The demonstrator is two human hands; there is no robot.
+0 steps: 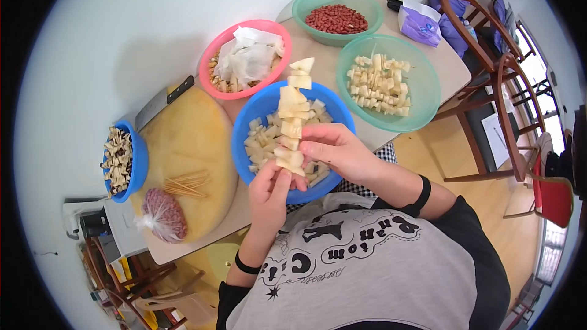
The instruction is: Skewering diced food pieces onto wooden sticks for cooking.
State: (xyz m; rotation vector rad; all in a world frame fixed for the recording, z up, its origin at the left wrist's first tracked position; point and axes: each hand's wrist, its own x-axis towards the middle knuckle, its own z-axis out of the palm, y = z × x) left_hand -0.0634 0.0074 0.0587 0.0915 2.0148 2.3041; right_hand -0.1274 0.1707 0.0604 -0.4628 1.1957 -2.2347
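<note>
Above a blue basin, both of my hands hold one skewer threaded with pale, cut vegetable pieces. My left hand pinches the lowest pieces near the skewer's lower end. Higher up, the thumb and fingers of my right hand grip its side. The stick itself is mostly hidden by the pieces. Loose pale chunks lie in the basin below. To the right, a green translucent basin holds several filled skewers.
A round chopping board carries a cleaver, bare wooden skewers and a plastic bag of reddish peanuts. Around it stand a small blue tub, a pink basin with white paper, and a green basin of red peanuts. Chairs stand right.
</note>
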